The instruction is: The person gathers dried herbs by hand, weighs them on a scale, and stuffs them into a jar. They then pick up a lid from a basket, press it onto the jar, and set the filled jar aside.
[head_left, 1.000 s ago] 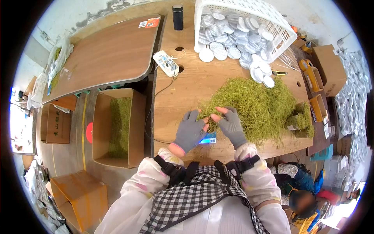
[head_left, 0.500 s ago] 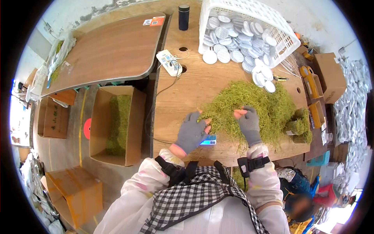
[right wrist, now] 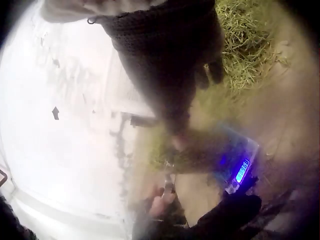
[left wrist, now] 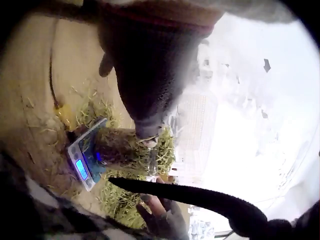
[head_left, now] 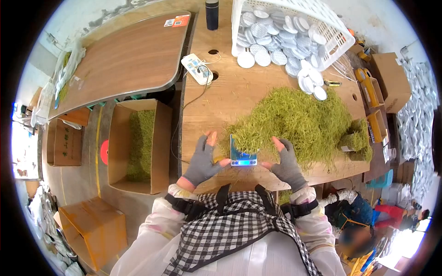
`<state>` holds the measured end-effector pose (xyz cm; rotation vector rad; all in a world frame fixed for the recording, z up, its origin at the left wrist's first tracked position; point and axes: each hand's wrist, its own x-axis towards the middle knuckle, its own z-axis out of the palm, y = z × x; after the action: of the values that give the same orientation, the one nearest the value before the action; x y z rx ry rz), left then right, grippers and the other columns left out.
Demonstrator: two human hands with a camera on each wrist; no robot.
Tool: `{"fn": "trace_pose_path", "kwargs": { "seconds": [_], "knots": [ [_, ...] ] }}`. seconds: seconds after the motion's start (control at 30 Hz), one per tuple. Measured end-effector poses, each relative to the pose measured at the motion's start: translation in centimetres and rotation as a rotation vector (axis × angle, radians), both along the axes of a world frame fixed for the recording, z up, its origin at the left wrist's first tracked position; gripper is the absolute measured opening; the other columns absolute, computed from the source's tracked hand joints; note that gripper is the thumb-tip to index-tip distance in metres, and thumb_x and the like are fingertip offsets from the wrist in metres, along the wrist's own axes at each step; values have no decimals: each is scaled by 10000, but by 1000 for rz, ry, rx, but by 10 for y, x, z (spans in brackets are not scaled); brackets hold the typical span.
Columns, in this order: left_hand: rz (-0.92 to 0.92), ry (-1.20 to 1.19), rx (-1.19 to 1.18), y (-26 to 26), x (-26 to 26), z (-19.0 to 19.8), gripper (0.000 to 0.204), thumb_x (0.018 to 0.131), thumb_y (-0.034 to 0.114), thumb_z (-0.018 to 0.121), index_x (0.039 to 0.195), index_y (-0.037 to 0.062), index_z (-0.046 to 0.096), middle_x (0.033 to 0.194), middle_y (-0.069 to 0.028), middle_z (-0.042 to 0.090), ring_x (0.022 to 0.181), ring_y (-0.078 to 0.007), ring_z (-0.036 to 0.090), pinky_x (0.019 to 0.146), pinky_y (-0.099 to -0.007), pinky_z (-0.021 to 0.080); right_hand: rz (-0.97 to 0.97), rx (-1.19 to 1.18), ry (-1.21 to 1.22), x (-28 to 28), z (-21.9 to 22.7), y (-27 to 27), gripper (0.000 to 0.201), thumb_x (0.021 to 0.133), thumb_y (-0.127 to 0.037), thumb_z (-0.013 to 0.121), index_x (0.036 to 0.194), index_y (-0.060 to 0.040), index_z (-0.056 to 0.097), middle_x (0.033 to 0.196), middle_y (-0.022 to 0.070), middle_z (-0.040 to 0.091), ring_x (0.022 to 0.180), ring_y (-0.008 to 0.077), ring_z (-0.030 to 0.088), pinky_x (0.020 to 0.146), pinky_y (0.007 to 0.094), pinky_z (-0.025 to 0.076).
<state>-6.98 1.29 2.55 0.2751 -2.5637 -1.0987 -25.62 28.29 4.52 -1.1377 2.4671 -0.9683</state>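
Note:
A small digital scale (head_left: 242,158) with a lit blue display sits near the front edge of the wooden table (head_left: 230,92), and a tuft of green strands (head_left: 243,140) lies on its pan. Behind it spreads a big pile of the same green strands (head_left: 299,119). My left hand (head_left: 202,158), in a grey fingerless glove, rests flat on the table left of the scale, its thumb at the scale's edge. My right hand (head_left: 285,161) lies spread on the right side, thumb pointing at the scale. The left wrist view shows the scale (left wrist: 82,165) below the glove (left wrist: 150,75). The right wrist view is blurred; its display (right wrist: 242,170) glows.
A white basket (head_left: 331,27) tipped on its side spills round silver lids (head_left: 276,50) at the back. A power strip (head_left: 196,71) and a black bottle (head_left: 212,14) stand at the far left. On the floor is a cardboard box (head_left: 140,147) of green strands. Boxes (head_left: 389,83) stand right.
Both hands have left the green pile and come down beside the scale: the left moved left onto the table, the right drew back. A tuft now lies on the uncovered scale.

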Motion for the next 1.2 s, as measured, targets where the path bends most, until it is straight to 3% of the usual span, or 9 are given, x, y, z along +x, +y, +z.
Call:
{"fn": "trace_pose_path", "kwargs": {
  "seconds": [0.07, 0.53, 0.87, 1.2],
  "knots": [
    [-9, -40, -118, -2, 8, -8, 954, 884, 443, 778, 1559, -27, 295, 1511, -298, 370, 1390, -457, 404, 1147, -486, 386, -14, -4, 34, 0, -4, 6, 967, 741, -335, 920, 1532, -91, 419, 1416, 260, 451, 1291, 423, 483, 1081, 467, 444],
    [-75, -7, -160, 23, -33, 15, 797, 953, 420, 694, 1511, -55, 380, 1465, -293, 448, 1338, -455, 457, 1117, -485, 410, -30, -102, 219, 14, 12, -33, 789, 785, -352, 869, 1452, -89, 540, 1372, 251, 496, 1241, 429, 512, 1037, 475, 460],
    [-65, 84, -202, 28, -45, 13, 562, 970, 248, 668, 1442, -9, 505, 1408, -253, 505, 1237, -442, 525, 1042, -495, 459, 28, -13, 281, 15, 8, -48, 579, 856, -351, 786, 1356, -95, 644, 1388, 262, 502, 1236, 453, 517, 1021, 506, 472],
    [-74, 105, -171, 31, -58, 6, 425, 999, 213, 599, 1356, -15, 571, 1355, -248, 536, 1188, -450, 540, 1005, -492, 481, 28, 206, 409, 11, 22, -63, 382, 923, -371, 672, 1204, -118, 725, 1338, 247, 544, 1161, 450, 561, 924, 519, 522]
  ]
}}
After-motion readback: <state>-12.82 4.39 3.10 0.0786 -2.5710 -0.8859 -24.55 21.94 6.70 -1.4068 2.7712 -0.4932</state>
